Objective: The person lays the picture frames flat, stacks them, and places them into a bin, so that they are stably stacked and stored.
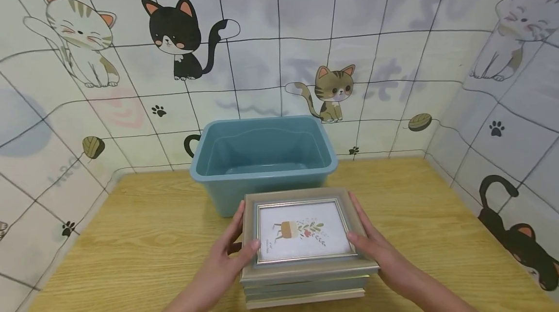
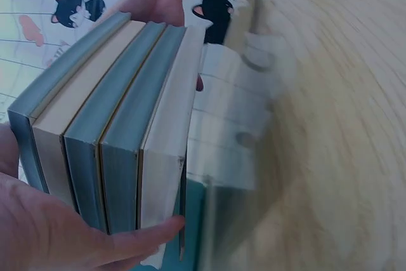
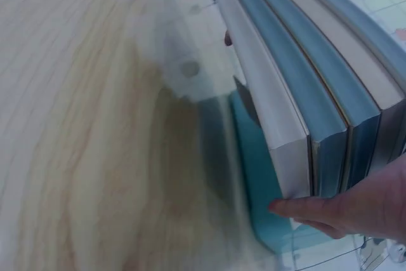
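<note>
Both hands hold a stack of several picture frames (image 1: 305, 272) from its two short sides, just in front of a blue plastic bin (image 1: 262, 176). The top frame is beige with a silver inner edge and a print of a plant in a pot. My left hand (image 1: 224, 249) has its thumb on the top frame's border; my right hand (image 1: 384, 256) grips the opposite side likewise. In the wrist views the stack's edges alternate blue-grey and pale, and fingers (image 2: 146, 238) reach the bottom frame. A dark stand flap (image 3: 247, 101) hangs below, and the stack appears raised off the table.
The bin stands on a wood-grain table (image 1: 153, 234) near the back wall, its open top showing a bare inside floor. Walls covered in cat-print sheeting (image 1: 257, 59) close off the back and both sides.
</note>
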Motion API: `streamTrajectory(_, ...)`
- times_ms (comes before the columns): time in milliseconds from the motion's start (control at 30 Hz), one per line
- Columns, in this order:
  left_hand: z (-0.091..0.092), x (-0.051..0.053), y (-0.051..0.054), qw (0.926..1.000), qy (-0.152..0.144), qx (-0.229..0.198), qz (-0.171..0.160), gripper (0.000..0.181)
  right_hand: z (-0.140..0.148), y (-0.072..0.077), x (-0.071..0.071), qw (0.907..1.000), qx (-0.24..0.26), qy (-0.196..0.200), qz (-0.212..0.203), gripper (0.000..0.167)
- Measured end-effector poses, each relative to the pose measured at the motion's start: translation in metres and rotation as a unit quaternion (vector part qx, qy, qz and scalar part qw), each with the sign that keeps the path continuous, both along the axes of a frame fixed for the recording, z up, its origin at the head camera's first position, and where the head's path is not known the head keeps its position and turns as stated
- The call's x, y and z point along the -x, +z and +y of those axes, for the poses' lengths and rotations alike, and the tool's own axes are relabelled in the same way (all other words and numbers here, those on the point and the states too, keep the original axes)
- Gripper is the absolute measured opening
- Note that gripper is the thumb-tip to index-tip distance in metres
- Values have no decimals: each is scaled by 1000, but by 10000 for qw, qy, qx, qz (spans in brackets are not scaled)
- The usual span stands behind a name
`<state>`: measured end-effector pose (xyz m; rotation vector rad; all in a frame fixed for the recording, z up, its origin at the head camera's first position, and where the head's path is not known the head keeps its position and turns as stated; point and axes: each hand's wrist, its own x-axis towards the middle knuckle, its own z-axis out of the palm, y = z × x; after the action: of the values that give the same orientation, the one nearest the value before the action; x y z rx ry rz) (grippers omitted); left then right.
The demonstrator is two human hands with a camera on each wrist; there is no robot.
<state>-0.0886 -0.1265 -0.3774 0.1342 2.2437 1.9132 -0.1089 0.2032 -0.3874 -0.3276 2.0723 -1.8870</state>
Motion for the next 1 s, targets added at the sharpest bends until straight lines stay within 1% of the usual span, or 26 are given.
streamTrajectory(133,-2,-5,15,9989,2,-461,-92,82,-2,14,1,9999,96,24,-126,83)
streamTrajectory(200,-2,-7,20,9987,31,-508,-18,82,-3,21,2,9999,72,84,-132,82)
streamTrajectory(333,-3,-8,32,9988,88,-484,-63,81,-3,33,1,9996,-78,230,-166,80)
streamTrajectory(433,-4,-9,41,9980,94,-615,-56,81,-2,42,1,9993,-116,290,-217,78)
streamTrajectory(533,-5,-8,52,9971,111,-752,-50,80,-4,52,1,9992,-42,312,-237,75)
streamTrajectory(633,-9,-8,64,9973,88,-725,-35,80,-8,61,2,9996,-12,243,-169,74)
streamTrajectory(767,-15,-7,82,9983,69,-578,31,81,-16,75,6,9999,56,136,-24,78)
streamTrajectory(933,-21,-5,98,9984,176,-518,104,80,-22,97,15,9997,36,225,52,83)
streamTrajectory(1000,-23,-4,104,9987,160,-470,129,80,-23,105,18,9995,-20,293,59,83)
